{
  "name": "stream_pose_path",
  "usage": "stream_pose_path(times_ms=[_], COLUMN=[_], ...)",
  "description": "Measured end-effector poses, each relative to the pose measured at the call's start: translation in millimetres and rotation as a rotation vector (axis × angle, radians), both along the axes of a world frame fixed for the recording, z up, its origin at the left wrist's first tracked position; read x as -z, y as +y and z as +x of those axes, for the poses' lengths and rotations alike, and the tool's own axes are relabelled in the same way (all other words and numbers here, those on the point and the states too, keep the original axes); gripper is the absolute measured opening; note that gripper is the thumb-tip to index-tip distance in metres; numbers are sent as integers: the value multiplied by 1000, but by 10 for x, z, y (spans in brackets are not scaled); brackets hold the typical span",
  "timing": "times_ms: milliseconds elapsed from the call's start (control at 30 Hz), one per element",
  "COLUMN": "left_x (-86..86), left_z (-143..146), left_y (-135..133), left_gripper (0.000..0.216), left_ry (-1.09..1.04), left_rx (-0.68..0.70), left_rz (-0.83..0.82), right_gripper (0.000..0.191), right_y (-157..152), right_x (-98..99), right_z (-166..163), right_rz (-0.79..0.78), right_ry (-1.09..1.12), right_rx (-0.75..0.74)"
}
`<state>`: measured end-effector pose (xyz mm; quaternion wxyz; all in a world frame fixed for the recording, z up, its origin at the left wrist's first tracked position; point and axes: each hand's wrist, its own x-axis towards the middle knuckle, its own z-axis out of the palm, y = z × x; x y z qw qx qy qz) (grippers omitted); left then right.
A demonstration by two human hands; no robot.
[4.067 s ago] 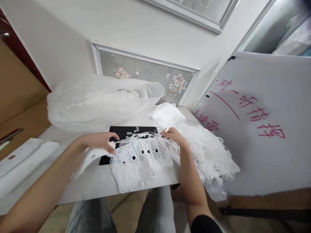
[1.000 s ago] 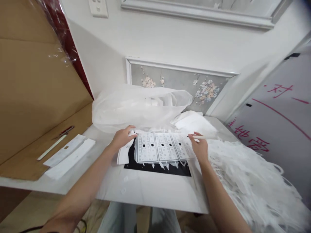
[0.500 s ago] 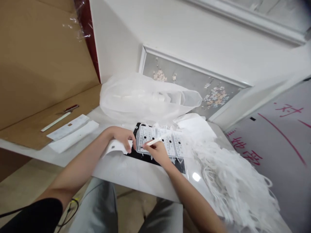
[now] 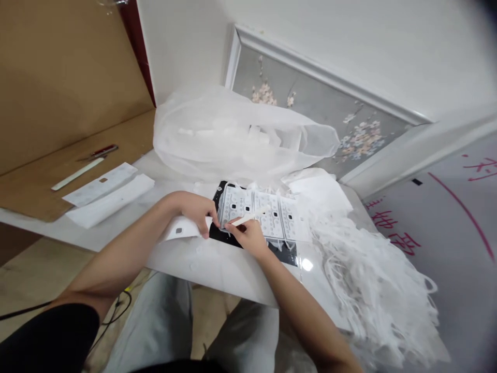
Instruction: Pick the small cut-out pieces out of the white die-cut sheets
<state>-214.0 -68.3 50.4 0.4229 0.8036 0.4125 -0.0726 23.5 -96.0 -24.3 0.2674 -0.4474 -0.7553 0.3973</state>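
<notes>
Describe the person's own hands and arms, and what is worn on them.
The left hand and right hand are bare, without gloves. A plain black sleeve ends near the left elbow; the right forearm is uncovered as far as it shows. Neither wrist shows a watch or bracelet.

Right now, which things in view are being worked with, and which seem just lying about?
In use:
white strip, in the left hand
white pen-like tool, in the right hand
patterned sheets
black mat

Apparently lying about:
red tool
pale flat stick
</notes>
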Motion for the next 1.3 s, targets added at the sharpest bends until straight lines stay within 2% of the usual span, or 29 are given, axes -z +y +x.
stream_pose_path(times_ms=[367, 533, 633, 800, 933, 1100, 1300], left_x=[53, 75, 80, 99, 134, 186, 164], left_z=[35, 45, 59, 50, 26, 13, 19], left_y=[-13, -53, -51, 17, 72, 90, 35], left_gripper=[56, 48, 47, 54, 55, 54, 48], left_ry=[-2, -25, -28, 23, 16, -17, -110], left_rx=[-14, -34, 15, 74, 87, 71, 49], left_rz=[-13, 34, 25, -15, -34, -67, 0], right_gripper=[27, 21, 19, 12, 10, 15, 25], right_y=[-35, -115, -161, -210, -209, -173, -140], right_x=[-19, -39, -30, 45, 83, 66, 80], right_z=[9, -13, -37, -61, -68, -67, -46], right_rz=[94, 410, 538, 775, 909, 892, 680], right_ry=[-32, -83, -200, -456, -489, -438, -361], right_rx=[-48, -163, -208, -227, -208, -171, -104])
